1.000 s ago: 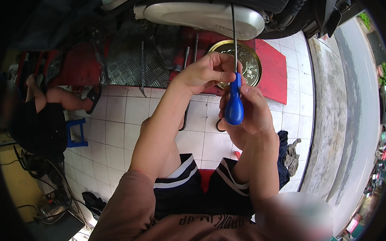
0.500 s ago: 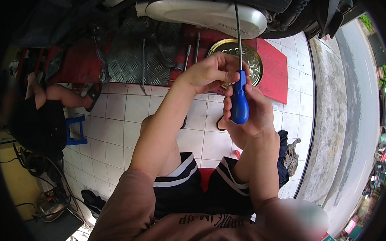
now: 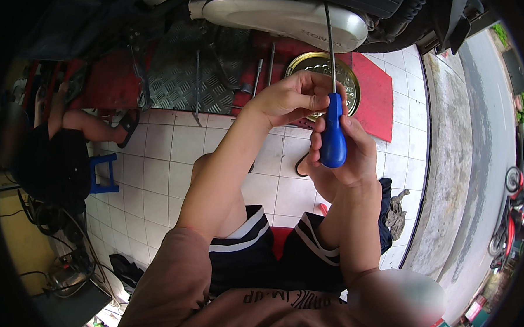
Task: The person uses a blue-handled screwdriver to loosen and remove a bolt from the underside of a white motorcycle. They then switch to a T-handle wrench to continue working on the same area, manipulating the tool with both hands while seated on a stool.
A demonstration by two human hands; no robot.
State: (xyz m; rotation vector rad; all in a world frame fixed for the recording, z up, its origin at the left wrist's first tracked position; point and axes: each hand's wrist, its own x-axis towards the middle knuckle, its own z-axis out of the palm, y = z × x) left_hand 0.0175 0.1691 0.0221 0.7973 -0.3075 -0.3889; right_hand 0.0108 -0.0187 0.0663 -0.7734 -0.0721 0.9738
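A long screwdriver with a blue handle [image 3: 333, 144] points away from me, its thin steel shaft crossing in front of a motorbike's silver-grey side cover [image 3: 280, 17]. Where the tip ends, at the dark upper edge of the cover, I cannot make out. My left hand [image 3: 295, 100] pinches the tool where shaft meets handle, thumb against the blue collar. Around the handle from the right and below, my right hand [image 3: 358, 151] is closed, its thumb lying along the side. Behind both hands a round gold-coloured tray [image 3: 357, 89] rests on the red platform, partly covered by my fingers.
On the red platform [image 3: 377, 104] with its tread-plate middle [image 3: 175, 72] lie a T-shaped tool [image 3: 197, 85] and socket wrenches [image 3: 258, 75]. A person [image 3: 52, 154] sits at left near a blue stool [image 3: 103, 173]. Rags [image 3: 395, 213] lie right; a road [image 3: 485, 144] runs beyond.
The screwdriver's handle and my right hand have shifted slightly right; both hands keep their hold. The person at left has moved an arm. A red motorbike now shows on the road at right.
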